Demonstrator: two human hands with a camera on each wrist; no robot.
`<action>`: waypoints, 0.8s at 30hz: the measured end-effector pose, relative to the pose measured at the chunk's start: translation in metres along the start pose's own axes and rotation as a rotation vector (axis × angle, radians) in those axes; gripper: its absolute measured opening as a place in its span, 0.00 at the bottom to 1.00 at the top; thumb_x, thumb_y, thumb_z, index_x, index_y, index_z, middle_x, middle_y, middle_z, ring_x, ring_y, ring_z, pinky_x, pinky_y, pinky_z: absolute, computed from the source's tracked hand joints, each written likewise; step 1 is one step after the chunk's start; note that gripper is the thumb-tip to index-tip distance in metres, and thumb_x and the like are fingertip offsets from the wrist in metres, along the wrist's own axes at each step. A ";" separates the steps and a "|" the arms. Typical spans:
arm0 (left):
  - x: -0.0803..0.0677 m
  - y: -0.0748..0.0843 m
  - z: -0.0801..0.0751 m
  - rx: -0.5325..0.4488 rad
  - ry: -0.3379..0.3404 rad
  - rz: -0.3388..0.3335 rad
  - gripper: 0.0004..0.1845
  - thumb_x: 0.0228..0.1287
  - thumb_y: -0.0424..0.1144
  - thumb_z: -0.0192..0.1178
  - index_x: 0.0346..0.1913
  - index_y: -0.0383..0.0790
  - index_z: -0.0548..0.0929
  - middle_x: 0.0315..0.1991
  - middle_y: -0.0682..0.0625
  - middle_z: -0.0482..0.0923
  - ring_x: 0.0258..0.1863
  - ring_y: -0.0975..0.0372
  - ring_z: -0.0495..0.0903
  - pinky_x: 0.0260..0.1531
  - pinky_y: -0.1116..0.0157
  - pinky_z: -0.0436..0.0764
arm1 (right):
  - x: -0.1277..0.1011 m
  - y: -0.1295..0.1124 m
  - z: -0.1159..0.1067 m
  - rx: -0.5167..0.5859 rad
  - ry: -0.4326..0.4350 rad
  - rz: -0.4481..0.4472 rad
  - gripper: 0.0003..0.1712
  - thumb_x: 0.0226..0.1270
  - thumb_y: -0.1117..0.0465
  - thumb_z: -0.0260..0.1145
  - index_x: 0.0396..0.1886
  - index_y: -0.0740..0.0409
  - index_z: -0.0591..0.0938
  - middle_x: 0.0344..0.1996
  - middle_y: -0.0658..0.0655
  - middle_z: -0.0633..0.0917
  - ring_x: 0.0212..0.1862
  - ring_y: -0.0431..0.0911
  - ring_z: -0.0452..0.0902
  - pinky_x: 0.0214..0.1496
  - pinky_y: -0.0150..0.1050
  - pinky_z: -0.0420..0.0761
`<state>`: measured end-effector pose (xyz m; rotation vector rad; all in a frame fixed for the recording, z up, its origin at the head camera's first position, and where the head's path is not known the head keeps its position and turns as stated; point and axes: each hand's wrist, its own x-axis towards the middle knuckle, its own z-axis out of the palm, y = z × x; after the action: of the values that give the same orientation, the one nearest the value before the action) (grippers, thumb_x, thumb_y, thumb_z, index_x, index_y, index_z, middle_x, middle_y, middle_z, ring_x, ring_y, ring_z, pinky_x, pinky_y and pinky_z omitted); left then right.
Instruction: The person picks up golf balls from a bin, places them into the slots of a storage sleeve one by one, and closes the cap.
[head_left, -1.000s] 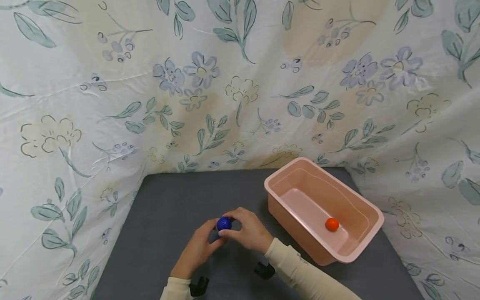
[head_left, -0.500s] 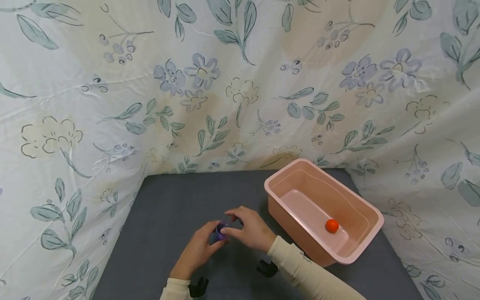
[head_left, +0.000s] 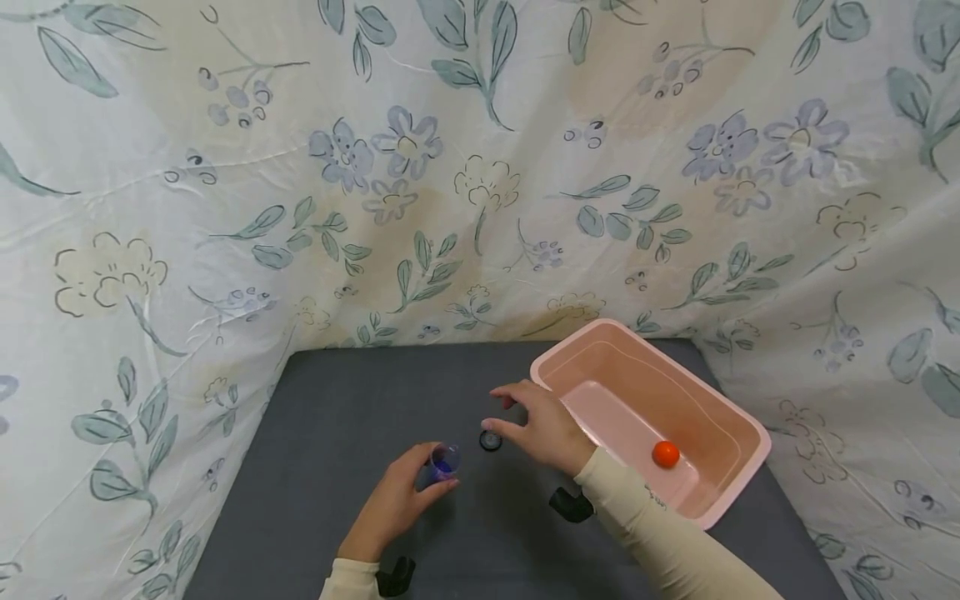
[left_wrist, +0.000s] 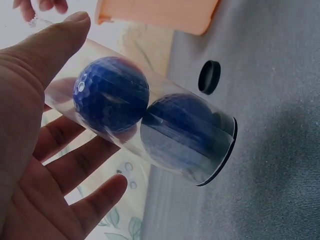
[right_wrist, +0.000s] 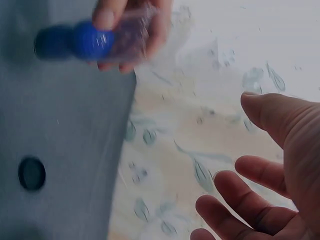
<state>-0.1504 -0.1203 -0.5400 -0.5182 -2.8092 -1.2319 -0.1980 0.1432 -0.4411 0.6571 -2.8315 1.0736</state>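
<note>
Apparently two blue balls (left_wrist: 111,95) are already in the clear tube (head_left: 443,462), gripped by the left hand (head_left: 397,498), lower centre of frame. The spread right hand (head_left: 543,422) holds nothing; the black cap (head_left: 491,441) is still off

Two balls (left_wrist: 111,93) are blue, the cap (left_wrist: 209,77) black, bin (head_left: 615,408) pink, cloth (head_left: 420,75) floral.

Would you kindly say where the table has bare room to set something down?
The table is bare from the left hand and its clear tube leftward and farther off, up to the floral cloth. Rightward it is crowded: black cap, right hand, pink bin.
</note>
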 end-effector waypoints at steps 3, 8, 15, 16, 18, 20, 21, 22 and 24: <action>0.001 0.000 0.000 0.012 -0.001 -0.014 0.26 0.66 0.58 0.69 0.62 0.52 0.80 0.53 0.56 0.84 0.52 0.63 0.84 0.54 0.50 0.84 | 0.002 0.007 -0.013 0.019 0.008 0.029 0.29 0.66 0.43 0.75 0.63 0.49 0.84 0.47 0.49 0.85 0.34 0.40 0.74 0.37 0.38 0.80; 0.001 0.001 -0.001 0.017 -0.002 -0.003 0.27 0.66 0.57 0.69 0.62 0.48 0.81 0.53 0.52 0.85 0.52 0.62 0.84 0.54 0.51 0.84 | 0.000 0.017 -0.027 0.042 0.019 0.051 0.30 0.66 0.42 0.75 0.62 0.50 0.84 0.52 0.51 0.87 0.46 0.44 0.83 0.53 0.50 0.86; 0.002 0.002 -0.001 0.003 -0.012 0.000 0.27 0.66 0.58 0.68 0.63 0.49 0.80 0.55 0.52 0.84 0.53 0.60 0.84 0.55 0.49 0.84 | -0.009 0.034 -0.038 0.043 0.066 0.051 0.30 0.66 0.46 0.76 0.63 0.53 0.83 0.53 0.55 0.87 0.51 0.50 0.82 0.57 0.53 0.84; 0.002 0.002 -0.001 0.000 -0.013 0.001 0.27 0.66 0.58 0.68 0.63 0.49 0.80 0.55 0.52 0.84 0.53 0.60 0.84 0.56 0.49 0.84 | -0.010 0.038 -0.040 0.043 0.073 0.048 0.30 0.67 0.46 0.76 0.64 0.53 0.83 0.53 0.56 0.87 0.51 0.50 0.82 0.55 0.52 0.84; 0.003 0.002 -0.001 -0.003 -0.010 0.004 0.26 0.67 0.58 0.68 0.62 0.52 0.80 0.55 0.54 0.84 0.53 0.61 0.84 0.56 0.49 0.84 | -0.012 0.045 -0.045 0.037 0.084 0.052 0.30 0.67 0.45 0.75 0.63 0.54 0.83 0.54 0.57 0.87 0.50 0.49 0.81 0.52 0.50 0.83; 0.003 0.002 0.000 0.000 -0.011 0.004 0.26 0.66 0.58 0.68 0.62 0.52 0.80 0.55 0.54 0.84 0.53 0.61 0.84 0.56 0.49 0.84 | -0.014 0.053 -0.050 0.032 0.093 0.054 0.27 0.67 0.46 0.75 0.59 0.55 0.84 0.53 0.58 0.87 0.50 0.49 0.81 0.52 0.51 0.83; 0.003 0.002 0.000 0.002 -0.013 0.005 0.26 0.67 0.59 0.68 0.62 0.52 0.80 0.55 0.54 0.84 0.53 0.61 0.84 0.55 0.50 0.84 | -0.014 0.057 -0.053 0.026 0.099 0.048 0.25 0.67 0.47 0.75 0.57 0.55 0.85 0.52 0.58 0.87 0.50 0.50 0.81 0.52 0.52 0.83; 0.003 0.003 0.000 -0.001 -0.015 0.004 0.26 0.67 0.59 0.68 0.63 0.52 0.80 0.55 0.53 0.84 0.53 0.61 0.84 0.56 0.49 0.84 | -0.015 0.061 -0.056 0.030 0.102 0.050 0.23 0.67 0.49 0.76 0.56 0.56 0.85 0.52 0.58 0.87 0.50 0.51 0.82 0.53 0.53 0.83; 0.003 0.003 0.000 -0.002 -0.017 0.006 0.27 0.67 0.58 0.68 0.63 0.51 0.80 0.55 0.52 0.84 0.53 0.61 0.84 0.55 0.49 0.84 | -0.016 0.069 -0.061 0.023 0.107 0.055 0.22 0.68 0.52 0.76 0.56 0.58 0.84 0.50 0.59 0.86 0.50 0.53 0.82 0.54 0.55 0.83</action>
<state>-0.1528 -0.1177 -0.5376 -0.5384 -2.8184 -1.2356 -0.2177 0.2349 -0.4408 0.5100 -2.7650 1.1150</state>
